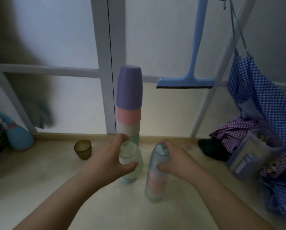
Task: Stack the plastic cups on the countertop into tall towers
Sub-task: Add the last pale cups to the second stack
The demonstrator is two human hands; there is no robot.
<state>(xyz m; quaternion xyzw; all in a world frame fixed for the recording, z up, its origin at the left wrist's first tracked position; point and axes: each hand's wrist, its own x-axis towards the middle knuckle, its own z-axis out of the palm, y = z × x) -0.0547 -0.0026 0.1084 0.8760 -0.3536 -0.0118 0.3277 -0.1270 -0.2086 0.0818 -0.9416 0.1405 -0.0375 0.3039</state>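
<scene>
Two short stacks of upside-down pastel cups stand on the pale countertop (39,180) in front of me. My left hand (109,160) wraps around the left stack (132,170), whose cups look whitish and light blue. My right hand (175,160) grips the top of the right stack (155,181), with bluish, pink and green cups. Behind them, by the window, rises a tall tower (129,103) with a purple cup on top, then pink, white and green ones. A single olive-green cup (82,149) stands upright to the left.
A blue squeegee (188,80) hangs on the window at the back right. Checkered cloths (255,100) and a clear plastic box (253,155) crowd the right side. A blue spray bottle (17,135) and dark objects sit at the far left.
</scene>
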